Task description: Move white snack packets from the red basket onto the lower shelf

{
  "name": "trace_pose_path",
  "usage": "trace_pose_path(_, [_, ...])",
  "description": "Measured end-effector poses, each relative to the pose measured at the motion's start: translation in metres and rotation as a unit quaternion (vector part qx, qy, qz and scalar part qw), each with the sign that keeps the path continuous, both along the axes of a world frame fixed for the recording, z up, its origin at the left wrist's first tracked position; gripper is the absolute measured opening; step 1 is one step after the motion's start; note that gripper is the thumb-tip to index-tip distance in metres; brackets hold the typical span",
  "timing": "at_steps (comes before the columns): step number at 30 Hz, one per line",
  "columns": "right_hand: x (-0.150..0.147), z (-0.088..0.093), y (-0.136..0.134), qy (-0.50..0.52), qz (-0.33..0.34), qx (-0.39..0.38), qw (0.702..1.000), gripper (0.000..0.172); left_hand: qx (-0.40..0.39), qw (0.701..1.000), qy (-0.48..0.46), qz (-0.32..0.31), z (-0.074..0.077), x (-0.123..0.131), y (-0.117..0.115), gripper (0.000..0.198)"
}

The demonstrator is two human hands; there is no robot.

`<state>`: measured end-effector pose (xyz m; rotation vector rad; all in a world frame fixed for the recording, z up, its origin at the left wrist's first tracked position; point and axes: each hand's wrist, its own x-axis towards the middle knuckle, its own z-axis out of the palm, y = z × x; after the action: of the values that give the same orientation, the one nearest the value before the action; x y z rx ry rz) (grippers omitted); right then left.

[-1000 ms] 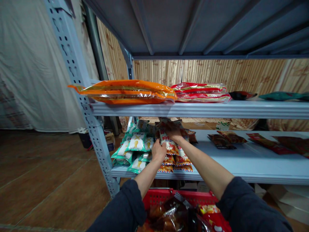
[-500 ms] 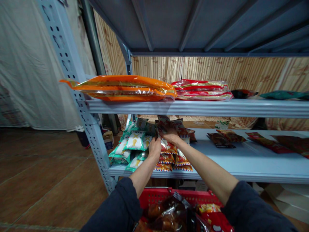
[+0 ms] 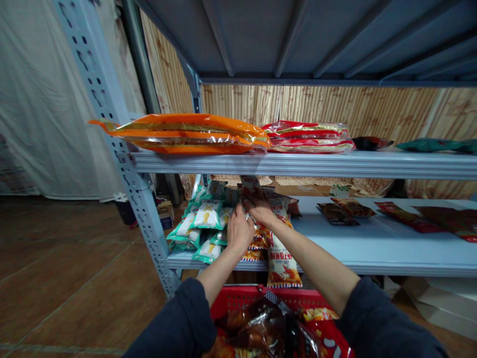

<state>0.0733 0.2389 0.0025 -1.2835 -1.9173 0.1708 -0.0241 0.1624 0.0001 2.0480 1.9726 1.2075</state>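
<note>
On the lower shelf, my left hand (image 3: pixel 240 229) and my right hand (image 3: pixel 261 211) are close together at a stack of orange-and-white snack bags. Between them is a snack bag (image 3: pixel 250 185), upright, with my fingers closed about its lower part. My fingertips are partly hidden against it. Another snack bag (image 3: pixel 282 263) hangs down over the shelf's front edge, below my right wrist. Left of my hands is a pile of green-and-white snack bags (image 3: pixel 207 215).
A red basket (image 3: pixel 238 297) holding several packaged foods stands below, in front of the shelf. Overhead, the middle shelf (image 3: pixel 298 165) carries a large orange bag (image 3: pixel 186 134) and red-and-clear packs (image 3: pixel 309 137). The rack's upright post (image 3: pixel 139 214) is at the left.
One orange-and-white snack bag has slipped forward and down over the shelf's front edge. My left hand has turned a little, showing more of its back. The view has shifted slightly.
</note>
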Motion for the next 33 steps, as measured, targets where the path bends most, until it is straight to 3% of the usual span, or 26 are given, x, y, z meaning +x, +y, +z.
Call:
trace_pose_path(2, [0.002,-0.003,-0.002,-0.002,-0.001,0.0,1.0,0.035,0.081,0.994,0.07,-0.009,-0.007,0.002,-0.005,0.05])
trace_pose_path(5, [0.004,-0.004,-0.002,0.005,0.001,-0.003,1.0,0.039,0.121,0.985,0.118,-0.033,-0.017,0.004,-0.005,0.047])
trace_pose_path(13, [0.009,0.001,-0.002,0.022,0.007,-0.019,1.0,0.044,0.109,0.983,0.127,-0.075,-0.022,0.012,0.005,0.043])
trace_pose_path(22, [0.014,0.003,-0.006,0.015,0.013,-0.012,1.0,0.045,0.106,0.986,0.106,-0.069,-0.013,0.014,0.007,0.043])
trace_pose_path(33, [0.021,-0.002,-0.011,0.042,0.0,-0.007,0.999,0.042,0.106,0.988,0.098,-0.05,-0.018,0.011,0.013,0.046])
